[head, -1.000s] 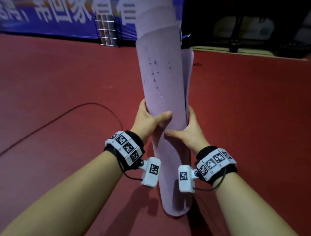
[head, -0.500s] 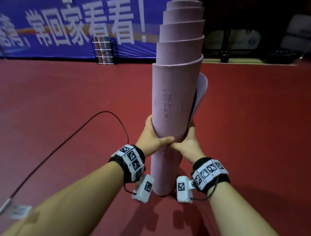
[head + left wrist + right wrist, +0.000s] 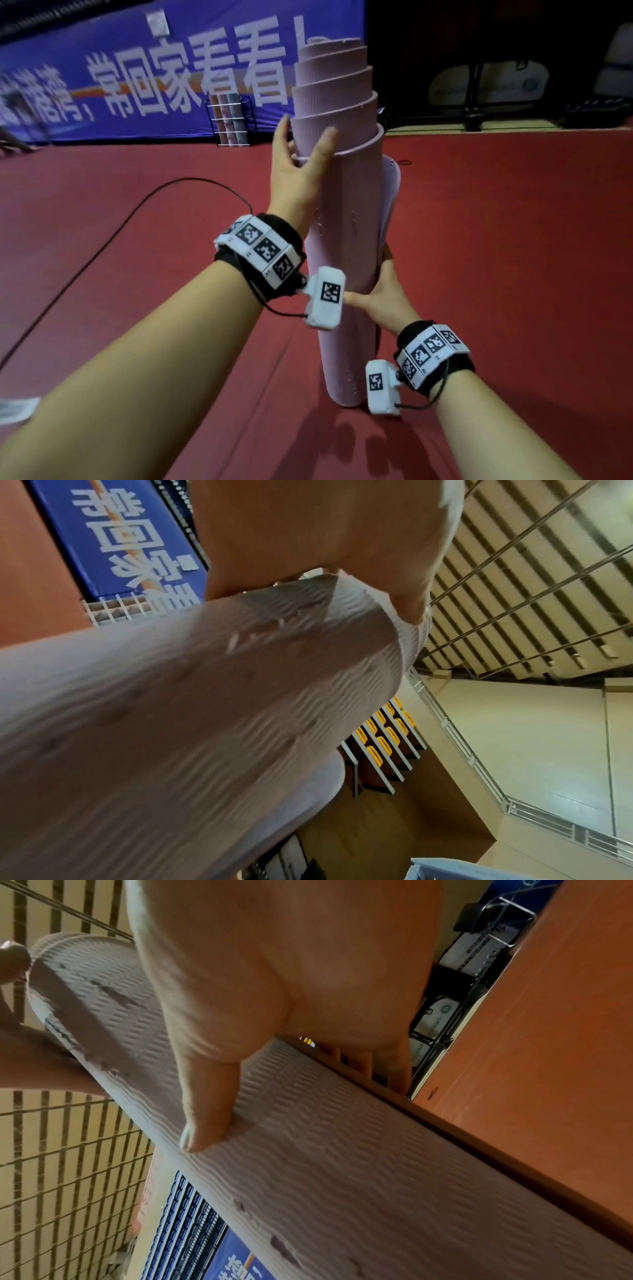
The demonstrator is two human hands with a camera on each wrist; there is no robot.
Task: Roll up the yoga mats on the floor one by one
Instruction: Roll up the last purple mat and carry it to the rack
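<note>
Head view: lilac yoga mat (image 3: pixel 346 260) rolled, stood on end on red floor (image 3: pixel 513 274), upright with slight tilt. Inner layers telescoped upward out of top, stepped. Loose outer flap visible along right side of roll.

Left hand (image 3: pixel 301 171) up near top of outer layer, thumb across front, fingers wrapped behind; grip on roll. Left wrist view: palm and thumb against ribbed mat edge (image 3: pixel 308 631), blurred.

Right hand (image 3: pixel 383 294) lower, at mid-roll, thumb pressed across front, fingers curled round back. Right wrist view: thumb (image 3: pixel 209 1118) flat on ribbed surface (image 3: pixel 342 1150).

Black cable (image 3: pixel 113 240) on floor at left. Blue banner (image 3: pixel 137 68) behind.
</note>
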